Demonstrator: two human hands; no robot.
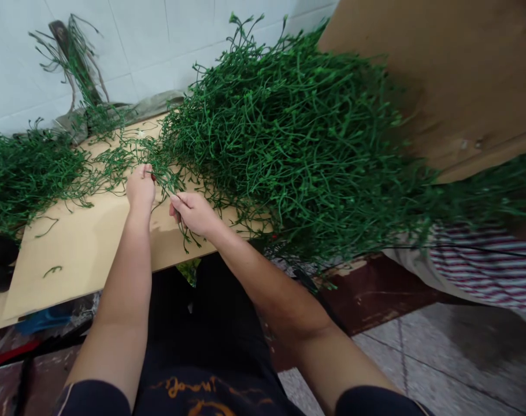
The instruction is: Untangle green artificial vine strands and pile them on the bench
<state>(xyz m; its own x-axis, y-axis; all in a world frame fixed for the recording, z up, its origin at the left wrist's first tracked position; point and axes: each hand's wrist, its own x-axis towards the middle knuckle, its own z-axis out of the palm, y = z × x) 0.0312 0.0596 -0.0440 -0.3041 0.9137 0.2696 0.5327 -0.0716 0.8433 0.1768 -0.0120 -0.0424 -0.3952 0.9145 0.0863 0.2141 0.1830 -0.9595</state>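
Note:
A big heap of thin green plastic stems (297, 144) lies on a tan board (85, 242) in front of me. My left hand (140, 188) is closed in a pinch on a few green stems at the heap's left edge. My right hand (194, 212) sits just to the right of it, fingers curled round a small bunch of the same stems (167, 182). The two hands are a few centimetres apart, with the strands stretched between them.
A second, smaller pile of green stems (24, 173) lies at the left end of the board. Loose sprigs (52, 270) lie on the bare board. A white tiled wall (159, 40) stands behind, a brown panel (440, 75) at upper right, a striped cloth (488, 266) below it.

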